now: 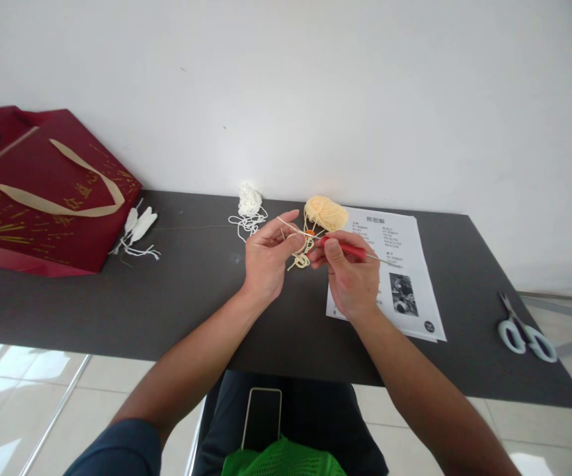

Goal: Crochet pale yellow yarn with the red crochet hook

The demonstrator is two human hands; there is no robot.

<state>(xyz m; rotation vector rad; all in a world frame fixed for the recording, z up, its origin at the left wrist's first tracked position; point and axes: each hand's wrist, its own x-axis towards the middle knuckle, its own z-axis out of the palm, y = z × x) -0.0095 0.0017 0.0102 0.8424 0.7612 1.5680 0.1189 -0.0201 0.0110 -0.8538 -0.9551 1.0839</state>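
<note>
My right hand [354, 277] is closed around the red handle of a crochet hook [348, 248], whose thin shaft points left toward my other hand. My left hand [267, 258] pinches a strand of cream yarn, thumb against the fingers, with the yarn running over the raised index finger. Between both hands, near the hook's tip, shows a small orange piece [310, 233] that I cannot make out. Loose yellow yarn [301, 260] hangs in loops behind it. A pale orange ball of yarn [326, 213] lies just beyond my hands.
A white yarn bundle [250, 200] rests by the wall. Printed sheets [405, 238] lie under my right hand. Scissors [526, 334] are at the right. Left stand a dark red bag [42, 192] and white pieces with strings [141, 225]. A phone [262, 416] is on my lap.
</note>
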